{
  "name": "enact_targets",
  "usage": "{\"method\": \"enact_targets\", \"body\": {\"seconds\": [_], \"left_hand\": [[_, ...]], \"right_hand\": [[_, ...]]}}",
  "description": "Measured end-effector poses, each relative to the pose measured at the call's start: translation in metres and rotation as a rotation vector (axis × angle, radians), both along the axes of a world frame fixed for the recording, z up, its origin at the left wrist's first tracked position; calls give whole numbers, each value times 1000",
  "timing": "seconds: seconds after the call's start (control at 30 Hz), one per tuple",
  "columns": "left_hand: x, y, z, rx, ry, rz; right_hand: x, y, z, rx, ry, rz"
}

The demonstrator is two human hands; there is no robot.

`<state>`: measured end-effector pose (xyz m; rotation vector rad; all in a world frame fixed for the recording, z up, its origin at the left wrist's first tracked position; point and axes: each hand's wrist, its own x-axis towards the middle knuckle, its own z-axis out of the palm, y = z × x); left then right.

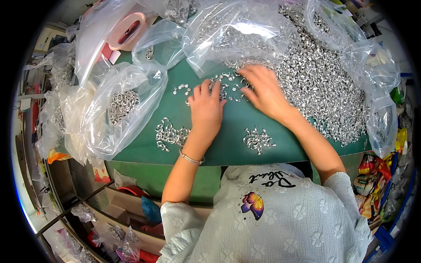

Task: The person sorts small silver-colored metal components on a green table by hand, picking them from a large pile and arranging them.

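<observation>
My left hand [206,106] lies palm down on the green tabletop [228,131], fingers spread over a few small silver curved metal pieces [226,90]. To its right, my right hand [265,93] reaches to the edge of the large pile of silver metal pieces [320,79], thumb apart from its fingers. Loose pieces lie between the two hands. What is under the fingertips is partly hidden. Nearer me are two small heaps, a left heap [172,133] beside my left forearm and a right heap [258,139] between my arms.
A clear plastic bag [237,30] full of similar pieces lies at the back. Another open bag [127,109] stands at the left with pieces inside. Behind it sits a pink basket [127,31] with a dark red object in it. Drawers [127,206] sit below the left table edge.
</observation>
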<state>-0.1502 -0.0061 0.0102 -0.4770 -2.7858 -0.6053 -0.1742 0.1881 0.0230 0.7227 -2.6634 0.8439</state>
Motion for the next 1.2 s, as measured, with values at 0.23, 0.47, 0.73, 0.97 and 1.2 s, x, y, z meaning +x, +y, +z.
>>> {"method": "enact_targets", "body": {"seconds": [0.23, 0.47, 0.73, 0.97, 1.2], "left_hand": [[-18, -13, -13, 333, -32, -12], [-5, -10, 6, 516, -78, -10], [24, -7, 2, 258, -72, -5], [19, -8, -1, 151, -72, 52], [67, -8, 13, 222, -132, 90]], "right_hand": [[-7, 5, -10, 293, 26, 212], [-15, 15, -2, -8, -33, 56], [-38, -20, -18, 205, 111, 53], [-23, -2, -9, 45, 96, 53], [22, -20, 1, -96, -201, 355]]}}
